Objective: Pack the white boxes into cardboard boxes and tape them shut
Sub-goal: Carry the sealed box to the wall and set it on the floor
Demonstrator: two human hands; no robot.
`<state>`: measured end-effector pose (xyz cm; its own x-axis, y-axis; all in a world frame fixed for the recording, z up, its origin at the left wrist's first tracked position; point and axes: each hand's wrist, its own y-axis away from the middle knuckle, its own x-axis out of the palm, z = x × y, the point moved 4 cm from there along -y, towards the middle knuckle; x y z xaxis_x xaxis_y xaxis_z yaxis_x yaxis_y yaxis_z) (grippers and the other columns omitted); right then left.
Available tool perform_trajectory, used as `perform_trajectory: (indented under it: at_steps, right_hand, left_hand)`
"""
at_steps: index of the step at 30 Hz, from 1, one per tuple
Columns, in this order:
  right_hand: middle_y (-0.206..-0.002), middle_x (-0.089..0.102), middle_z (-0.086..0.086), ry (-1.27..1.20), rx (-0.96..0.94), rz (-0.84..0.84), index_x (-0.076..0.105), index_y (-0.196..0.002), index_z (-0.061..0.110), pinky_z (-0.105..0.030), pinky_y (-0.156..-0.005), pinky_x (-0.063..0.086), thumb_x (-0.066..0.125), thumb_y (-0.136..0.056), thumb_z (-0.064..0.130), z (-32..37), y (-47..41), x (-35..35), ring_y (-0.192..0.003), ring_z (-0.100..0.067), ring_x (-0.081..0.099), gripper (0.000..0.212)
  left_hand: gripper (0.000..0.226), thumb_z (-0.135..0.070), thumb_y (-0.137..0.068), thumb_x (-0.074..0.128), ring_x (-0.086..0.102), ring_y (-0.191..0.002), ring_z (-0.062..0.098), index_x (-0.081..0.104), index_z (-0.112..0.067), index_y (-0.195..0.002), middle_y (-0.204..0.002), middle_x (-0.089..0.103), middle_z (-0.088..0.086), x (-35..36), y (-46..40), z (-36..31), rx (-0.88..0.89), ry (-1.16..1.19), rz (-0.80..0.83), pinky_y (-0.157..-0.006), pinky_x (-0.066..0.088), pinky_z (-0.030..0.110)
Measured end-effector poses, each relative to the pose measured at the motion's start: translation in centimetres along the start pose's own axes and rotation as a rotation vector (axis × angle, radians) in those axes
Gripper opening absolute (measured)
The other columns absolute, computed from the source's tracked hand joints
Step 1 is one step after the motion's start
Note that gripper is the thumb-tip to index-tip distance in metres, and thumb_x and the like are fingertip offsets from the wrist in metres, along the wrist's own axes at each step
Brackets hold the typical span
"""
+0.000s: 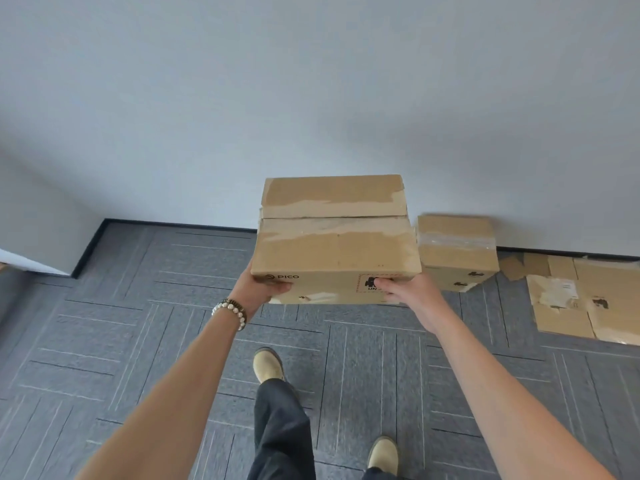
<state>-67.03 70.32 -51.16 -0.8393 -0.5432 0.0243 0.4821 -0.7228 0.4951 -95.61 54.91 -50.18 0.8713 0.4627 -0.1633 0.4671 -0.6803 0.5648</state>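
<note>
I carry a closed cardboard box (334, 242) marked PICO in front of me, above the carpet. Its top flaps meet at a seam with torn tape marks. My left hand (261, 287) grips its near left bottom corner, thumb on the front face. My right hand (410, 289) grips the near right bottom edge, thumb over a red-framed label. A second, taped cardboard box (457, 251) stands on the floor against the wall, just right of the carried one. No white boxes are in view.
Flattened cardboard sheets (585, 299) lie on the grey carpet at the right by the wall. A white wall (311, 98) faces me, with a corner jutting out at the left (41, 230). My feet (268, 365) stand on the carpet below the box.
</note>
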Motion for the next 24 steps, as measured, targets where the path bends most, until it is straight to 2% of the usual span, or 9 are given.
perform_trajectory:
  at_steps: [3,6,9,12,13,16,19,21,24]
  right_hand:
    - [-0.108,0.075,0.003,-0.009,0.013,-0.029,0.067,-0.120,0.019,-0.012,-0.059,0.054,0.088,-0.072,0.017,0.9,-3.9,2.4,-0.099,-0.017,0.072,0.053]
    - [-0.107,0.076,0.003,-0.012,0.003,-0.077,0.064,-0.121,0.021,-0.017,-0.065,0.056,0.088,-0.071,0.013,1.5,-7.7,4.8,-0.099,-0.016,0.073,0.056]
    - [-0.109,0.075,0.002,-0.027,0.022,-0.117,0.061,-0.126,0.020,-0.020,-0.067,0.058,0.088,-0.071,0.009,1.7,-11.5,7.2,-0.099,-0.014,0.072,0.062]
    - [-0.112,0.074,-0.001,-0.018,0.033,-0.156,0.059,-0.130,0.018,-0.033,-0.077,0.062,0.088,-0.070,0.008,1.5,-15.4,9.3,-0.102,-0.017,0.072,0.067]
    - [-0.111,0.074,-0.003,-0.015,0.038,-0.163,0.060,-0.129,0.016,-0.032,-0.077,0.062,0.088,-0.071,0.008,1.4,-16.7,9.9,-0.102,-0.018,0.072,0.065]
    - [-0.109,0.075,-0.004,-0.019,0.058,-0.183,0.062,-0.126,0.012,-0.014,-0.063,0.056,0.086,-0.074,0.009,0.7,-20.5,11.1,-0.099,-0.018,0.072,0.057]
    - [-0.110,0.075,0.001,0.011,0.056,-0.182,0.062,-0.127,0.019,-0.030,-0.078,0.062,0.088,-0.072,0.012,-0.7,-24.8,11.3,-0.102,-0.016,0.072,0.061]
    - [-0.110,0.075,0.001,0.018,0.053,-0.175,0.062,-0.127,0.019,-0.031,-0.079,0.061,0.089,-0.072,0.012,-1.6,-27.6,11.2,-0.103,-0.016,0.072,0.062]
    - [-0.110,0.075,0.001,0.032,0.037,-0.172,0.062,-0.127,0.021,-0.038,-0.084,0.061,0.090,-0.070,0.012,-3.1,-31.7,10.7,-0.104,-0.017,0.071,0.064]
  left_hand:
    - [0.075,-0.011,-0.054,0.087,0.063,-0.113,0.027,0.059,-0.017,-0.124,-0.115,0.071,0.005,-2.4,-4.4,-0.9,-0.002,-0.006,0.009,-0.098,0.052,0.054]
    - [0.075,-0.009,-0.056,0.088,0.064,-0.114,0.028,0.059,-0.018,-0.125,-0.115,0.071,0.004,-5.0,-9.3,-1.4,-0.017,-0.003,0.050,-0.095,0.055,0.051]
    - [0.070,0.005,-0.069,0.085,0.066,-0.112,0.021,0.057,-0.017,-0.129,-0.115,0.072,0.001,-7.4,-14.0,-2.1,-0.012,0.002,0.096,-0.088,0.057,0.037]
    - [0.070,0.011,-0.072,0.080,0.067,-0.108,0.015,0.055,-0.014,-0.132,-0.115,0.070,0.001,-9.4,-18.3,-2.3,-0.017,0.006,0.104,-0.082,0.058,0.029]
    - [0.069,0.011,-0.072,0.080,0.067,-0.106,0.013,0.055,-0.014,-0.131,-0.115,0.070,0.001,-10.0,-19.9,-2.2,-0.019,0.002,0.101,-0.081,0.058,0.027]
    - [0.068,0.013,-0.073,0.078,0.071,-0.094,0.005,0.055,-0.014,-0.131,-0.116,0.070,0.003,-10.9,-24.5,-1.8,-0.021,-0.018,0.101,-0.073,0.058,0.021]
    - [0.066,0.015,-0.075,0.074,0.067,-0.107,0.014,0.055,-0.015,-0.131,-0.117,0.068,0.003,-11.6,-29.3,-0.8,-0.021,-0.063,0.084,-0.088,0.058,0.035]
    - [0.067,0.017,-0.076,0.069,0.062,-0.115,0.022,0.053,-0.014,-0.133,-0.119,0.065,0.004,-11.6,-32.3,0.4,-0.020,-0.092,0.083,-0.096,0.055,0.044]
    - [0.067,0.020,-0.076,0.065,0.061,-0.114,0.023,0.052,-0.013,-0.134,-0.115,0.065,0.003,-10.9,-35.7,2.4,-0.024,-0.092,0.057,-0.095,0.055,0.043]
